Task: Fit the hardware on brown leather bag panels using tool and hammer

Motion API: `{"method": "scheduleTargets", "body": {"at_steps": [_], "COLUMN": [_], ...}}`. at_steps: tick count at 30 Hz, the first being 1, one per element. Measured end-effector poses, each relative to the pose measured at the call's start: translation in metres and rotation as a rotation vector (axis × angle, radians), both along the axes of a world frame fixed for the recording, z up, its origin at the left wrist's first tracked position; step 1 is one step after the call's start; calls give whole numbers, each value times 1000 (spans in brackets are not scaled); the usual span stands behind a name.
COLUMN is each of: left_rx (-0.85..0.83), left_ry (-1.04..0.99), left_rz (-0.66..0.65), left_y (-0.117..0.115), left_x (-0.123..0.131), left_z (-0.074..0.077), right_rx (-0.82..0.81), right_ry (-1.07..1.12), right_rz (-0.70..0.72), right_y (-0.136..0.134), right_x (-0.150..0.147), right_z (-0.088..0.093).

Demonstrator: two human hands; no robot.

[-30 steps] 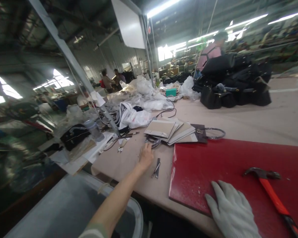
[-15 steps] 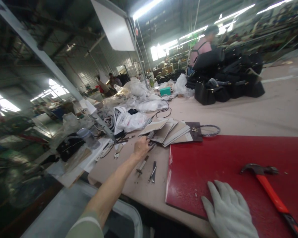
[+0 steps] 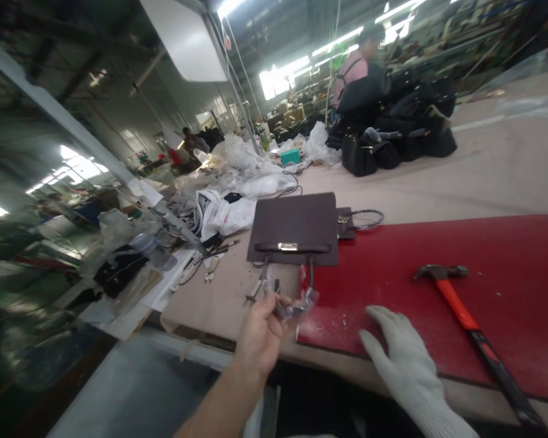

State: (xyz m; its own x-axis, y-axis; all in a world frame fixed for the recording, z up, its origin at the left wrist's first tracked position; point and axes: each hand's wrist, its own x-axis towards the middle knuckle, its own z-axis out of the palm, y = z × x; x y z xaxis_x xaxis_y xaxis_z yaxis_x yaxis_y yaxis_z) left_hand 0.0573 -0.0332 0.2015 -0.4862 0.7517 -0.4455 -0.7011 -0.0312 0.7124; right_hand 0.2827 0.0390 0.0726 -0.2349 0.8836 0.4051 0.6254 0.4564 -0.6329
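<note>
My bare left hand (image 3: 263, 325) is closed around the plastic-wrapped handle (image 3: 296, 309) of a dark brown handbag panel (image 3: 296, 219). The panel lies brown face up, its strap and silver-coloured clasp plate toward me, and overlaps the left edge of the red board (image 3: 442, 298). Partly hidden behind it is another brown panel (image 3: 346, 224) with a looped handle. My right hand (image 3: 395, 347), in a pale grey work glove, lies at the red board's near edge with fingers extended, holding nothing. To its right is a claw hammer (image 3: 461, 313) with an orange and black grip.
Black handbags (image 3: 393, 134) are heaped at the back of the table, a person (image 3: 354, 70) behind them. Clear plastic wrapping (image 3: 242, 164) and a teal box (image 3: 290, 156) are at the back left. A metal post (image 3: 119, 170) rises at left. Small tools lie near my left hand, partly covered.
My left hand has come nearer from the stack of pale-backed panels, drawing one brown panel by its handle; it now covers the stack. My right hand stays on the board as the view shifts.
</note>
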Motion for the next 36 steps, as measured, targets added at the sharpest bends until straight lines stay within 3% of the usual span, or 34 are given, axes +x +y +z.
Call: {"method": "scheduleTargets", "body": {"at_steps": [4,7,10,15,22,27,29,32,34,36], "left_rx": [-289,-363,-335,-316,-354,-463,-505,-565,-650,-689], "left_ry": [-213,-249,-235,-225,-44,277,603,1160,1334,1375], "left_rz": [-181,-251,-301,-366,-599,-728,-642,-408,-300,-270], "left_y": [-46,-63,-68,-65,-72,-81,-72,-49,-31,-15], "left_x": [74,99,106,107,102,65,33,-27,-65,-94], "left_z": [-61,-84,-91,-91,-98,-101,-95,-76,-60,-47], "right_rx": [-506,-909,-1143,-1371,-1399,-1380,-1350,-1289,-1263,-1276], "right_ry": [367,666,941,1343,1367,1296,1236,1095,1051,1058], "right_rz": [-75,-234,-235,-109,-50,-43,-50,28,60,51], "right_y": [-58,-94,-108,-103,-89,-91,-90,-88,-87,-88], "right_x": [9,18,26,24,20,24,28,34,36,34], "right_z": [10,3,-15,-33,-33,-39,-49,-68,-77,-79]}}
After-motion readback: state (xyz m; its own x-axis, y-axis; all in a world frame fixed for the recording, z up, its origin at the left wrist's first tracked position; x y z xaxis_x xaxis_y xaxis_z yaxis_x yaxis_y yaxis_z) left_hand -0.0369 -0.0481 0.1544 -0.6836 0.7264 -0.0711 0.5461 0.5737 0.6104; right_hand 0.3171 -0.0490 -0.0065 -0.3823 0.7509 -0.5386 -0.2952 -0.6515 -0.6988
